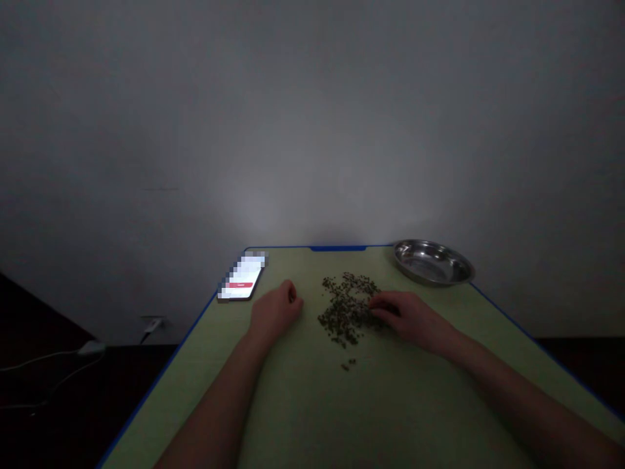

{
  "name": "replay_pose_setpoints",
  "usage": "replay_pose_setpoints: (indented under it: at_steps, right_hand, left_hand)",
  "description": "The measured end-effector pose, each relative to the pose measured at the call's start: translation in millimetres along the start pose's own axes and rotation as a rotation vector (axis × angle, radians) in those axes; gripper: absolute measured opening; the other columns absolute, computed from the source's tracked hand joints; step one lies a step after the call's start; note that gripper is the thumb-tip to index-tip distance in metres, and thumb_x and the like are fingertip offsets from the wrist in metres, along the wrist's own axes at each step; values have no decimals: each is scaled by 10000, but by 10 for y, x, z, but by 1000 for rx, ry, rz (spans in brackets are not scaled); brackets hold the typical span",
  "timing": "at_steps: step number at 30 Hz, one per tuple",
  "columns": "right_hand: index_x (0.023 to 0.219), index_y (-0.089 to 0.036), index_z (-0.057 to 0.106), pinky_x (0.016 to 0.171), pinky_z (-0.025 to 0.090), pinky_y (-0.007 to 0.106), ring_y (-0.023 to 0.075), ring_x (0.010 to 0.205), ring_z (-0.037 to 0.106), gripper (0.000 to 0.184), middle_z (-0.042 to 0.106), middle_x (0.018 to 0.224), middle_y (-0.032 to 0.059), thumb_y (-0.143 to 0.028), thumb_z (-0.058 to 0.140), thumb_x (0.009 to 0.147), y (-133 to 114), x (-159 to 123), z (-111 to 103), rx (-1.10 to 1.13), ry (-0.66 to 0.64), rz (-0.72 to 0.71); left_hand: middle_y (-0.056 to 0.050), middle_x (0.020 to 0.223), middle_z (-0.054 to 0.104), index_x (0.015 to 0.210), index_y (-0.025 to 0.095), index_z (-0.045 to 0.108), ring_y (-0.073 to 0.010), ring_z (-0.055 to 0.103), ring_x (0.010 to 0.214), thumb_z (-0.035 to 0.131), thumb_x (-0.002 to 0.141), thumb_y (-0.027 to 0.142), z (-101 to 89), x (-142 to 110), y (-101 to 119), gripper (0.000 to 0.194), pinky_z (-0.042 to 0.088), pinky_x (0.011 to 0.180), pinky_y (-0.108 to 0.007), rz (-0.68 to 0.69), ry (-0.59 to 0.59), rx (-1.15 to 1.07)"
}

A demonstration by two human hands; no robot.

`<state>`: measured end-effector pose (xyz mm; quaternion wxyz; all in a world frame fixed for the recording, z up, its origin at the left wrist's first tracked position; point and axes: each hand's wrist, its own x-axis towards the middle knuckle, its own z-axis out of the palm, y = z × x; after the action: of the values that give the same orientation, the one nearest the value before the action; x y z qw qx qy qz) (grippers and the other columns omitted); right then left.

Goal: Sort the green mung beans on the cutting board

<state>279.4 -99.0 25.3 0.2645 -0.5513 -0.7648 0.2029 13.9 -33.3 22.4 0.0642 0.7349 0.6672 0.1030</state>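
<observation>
A loose pile of small dark bits, like dried seeds or grains [344,316], lies spread on the pale green tabletop. A few strays [347,365] sit nearer to me. My right hand [407,319] reaches in from the right, its thumb and fingertips drawn together at the pile's right edge. Whatever is between those tips is too small to name. To the left of the pile, apart from it, my left hand [276,312] rests on the table with curled fingers. The inside of that fist is hidden.
At the table's back right stands a shallow round steel bowl [432,264], by the edge. A phone with a lit screen [244,277] lies at the back left. The blue-edged table [303,417] meets a grey wall. A white plug and cables [92,348] are low on the left.
</observation>
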Motion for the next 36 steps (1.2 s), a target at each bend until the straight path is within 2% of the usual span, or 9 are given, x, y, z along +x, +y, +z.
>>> replay_pose_setpoints:
  at_steps: [6,16,23,36]
  right_hand:
    - [889,-184,658,649,436,284,173,700,594,171,683,799,40,-249,505,849,-31,7,-110,-3,69,16]
    - [876,-189,658,718,443,298,183,775,611,153,689,849,49,-212,509,855,15,40,7,-58,57,-65]
    - [890,-204,663,746,457,322,193,814,624,156,699,885,50,-213,512,851,4,34,22,-53,55,-47]
    - [869,-195,663,682,446,291,176,739,606,149,688,824,41,-238,521,845,13,10,22,-25,46,-36]
  left_hand:
    - [-39,827,663,868,223,540,-195,597,747,439,808,338,-22,2,1,164,329,582,-283,5,-12,4]
    - [-40,831,660,871,218,538,-183,589,745,440,807,328,-42,-2,3,161,324,583,-275,13,-25,-4]
    - [-42,845,663,882,222,543,-186,592,748,445,809,335,-43,-1,-1,166,349,602,-278,9,-34,-3]
    - [-43,827,664,870,219,543,-187,594,753,436,806,331,-14,14,-17,167,333,588,-277,21,-16,5]
